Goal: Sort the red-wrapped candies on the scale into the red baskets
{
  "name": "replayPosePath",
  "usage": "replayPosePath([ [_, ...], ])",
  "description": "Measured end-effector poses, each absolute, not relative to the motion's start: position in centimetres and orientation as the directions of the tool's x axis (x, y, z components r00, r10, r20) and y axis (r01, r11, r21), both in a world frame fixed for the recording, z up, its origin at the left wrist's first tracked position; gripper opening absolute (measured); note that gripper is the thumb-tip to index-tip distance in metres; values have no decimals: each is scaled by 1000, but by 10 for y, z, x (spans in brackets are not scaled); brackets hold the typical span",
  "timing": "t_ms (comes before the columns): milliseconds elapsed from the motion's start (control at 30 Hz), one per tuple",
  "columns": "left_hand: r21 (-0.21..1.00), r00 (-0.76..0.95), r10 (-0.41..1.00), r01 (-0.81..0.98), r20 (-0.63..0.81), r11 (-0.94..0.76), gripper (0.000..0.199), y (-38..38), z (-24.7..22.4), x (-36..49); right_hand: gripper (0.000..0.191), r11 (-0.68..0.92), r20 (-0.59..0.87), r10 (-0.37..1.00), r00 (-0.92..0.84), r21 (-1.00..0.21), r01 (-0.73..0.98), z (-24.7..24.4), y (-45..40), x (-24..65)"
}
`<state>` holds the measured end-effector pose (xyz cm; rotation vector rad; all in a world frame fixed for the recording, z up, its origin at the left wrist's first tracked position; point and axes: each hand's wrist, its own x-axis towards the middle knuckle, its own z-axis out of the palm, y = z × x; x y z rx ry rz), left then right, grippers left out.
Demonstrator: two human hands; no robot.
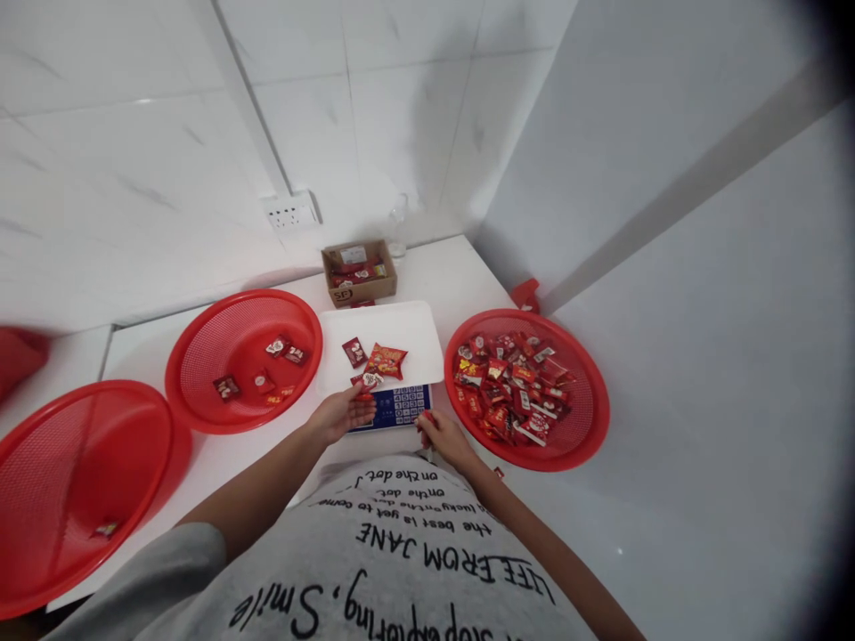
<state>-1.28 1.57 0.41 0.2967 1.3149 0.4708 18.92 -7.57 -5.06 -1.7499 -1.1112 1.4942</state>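
My left hand (pixel 342 417) is at the front left of the white scale tray (pixel 418 334), palm turned up. Its thumb and fingers close on a small red-and-white candy packet (pixel 369 381) at the tray's edge. Behind that packet lie a dark red candy packet (pixel 354 352) and a larger bright red snack packet (pixel 386 361). My right hand (pixel 442 436) is closed in a pinch by the right end of the scale's blue keypad (pixel 404 405). A bit of red shows at its fingertips, too small to name.
On the right, a red basket (pixel 594 392) holds many wrapped candies. Two more red baskets, one nearer the scale (pixel 193 356) and one far left (pixel 27 427), hold few packets. A cardboard box (pixel 364 289) of packets stands behind the tray, beneath a wall socket (pixel 292 211).
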Motion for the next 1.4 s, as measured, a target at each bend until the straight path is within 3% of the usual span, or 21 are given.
replayPosePath([
  [167, 471, 140, 518, -270, -844, 840, 18, 7, 3, -24, 34, -494, -500, 864, 54, -864, -91, -26, -39, 184],
  [333, 587, 79, 618, -236, -782, 774, 16, 6, 8, -27, 27, -527, -548, 837, -6, -802, -281, -3, 0, 167],
  [567, 755, -46, 756, -123, -652, 644, 29, 2, 12, -34, 36, -578, -597, 802, -1, -775, -256, -6, -1, 172],
  [733, 808, -158, 793, -134, -588, 573, 30, 1, 7, -42, 25, -578, -603, 797, 22, -774, -258, -16, -27, 192],
  [900, 882, -91, 906, 210, -413, 423, 25, 1, -2, -34, 22, -582, -602, 798, 24, -780, -229, -18, -49, 205],
  [1033, 842, 29, 934, 443, -356, 307, 20, 8, -11, -16, 26, -585, -605, 796, 27, -780, -223, -20, -60, 209],
  [1200, 807, 209, 940, 581, -272, 104, 29, 22, -14, 8, 32, -570, -589, 808, 26, -792, -220, -23, -67, 211],
  [1400, 426, 485, 844, 830, -231, -360, 38, 29, -8, 14, 36, -569, -588, 808, 47, -798, -200, -24, -74, 216],
])
